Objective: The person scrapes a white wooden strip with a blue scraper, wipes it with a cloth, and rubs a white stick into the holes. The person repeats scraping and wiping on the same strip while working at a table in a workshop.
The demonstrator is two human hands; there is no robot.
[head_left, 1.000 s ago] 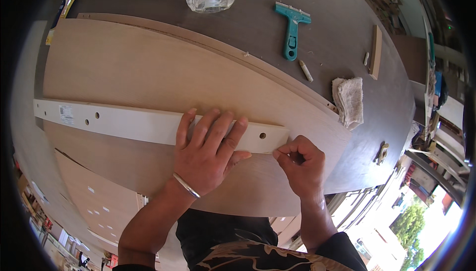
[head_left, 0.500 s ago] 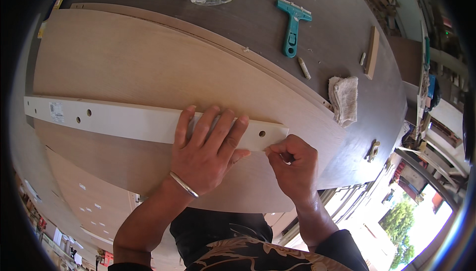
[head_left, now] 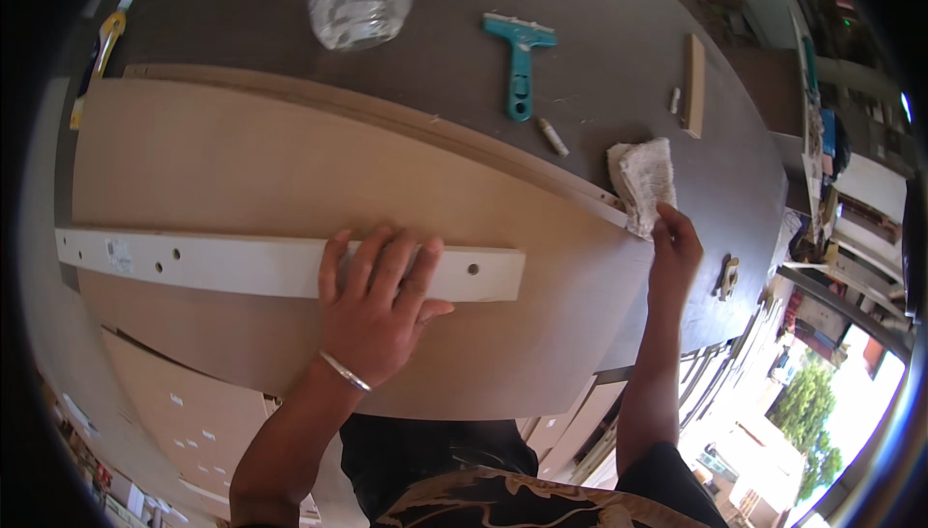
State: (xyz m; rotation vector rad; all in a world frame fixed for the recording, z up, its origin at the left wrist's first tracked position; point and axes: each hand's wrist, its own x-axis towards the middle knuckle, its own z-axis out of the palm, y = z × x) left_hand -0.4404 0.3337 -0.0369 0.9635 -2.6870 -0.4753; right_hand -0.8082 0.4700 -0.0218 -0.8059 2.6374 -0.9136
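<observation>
A long white strip point(head_left: 251, 265) with round holes and a label lies across a wide light-brown board point(head_left: 290, 161). My left hand point(head_left: 372, 311) rests flat over the strip toward its right end, fingers spread and pressing down on it; a bangle circles the wrist. To the right, my right hand point(head_left: 677, 243) is at the lower edge of a folded whitish cloth point(head_left: 646, 175), its thumb and fingers closed on the cloth's corner. The cloth lies by the board's right far edge, on the dark table.
On the dark table point(head_left: 445, 55) beyond the board are a clear plastic container point(head_left: 360, 1), a teal scraper point(head_left: 520, 64), a small crayon-like stub point(head_left: 553, 138) and a wooden block point(head_left: 694, 85). A yellow-handled tool point(head_left: 104, 50) lies far left; a small brass-coloured piece point(head_left: 729, 279) sits right.
My right hand has left the strip's right end and moved right and away to the cloth. My left hand stays on the strip. The whole view has shifted somewhat.
</observation>
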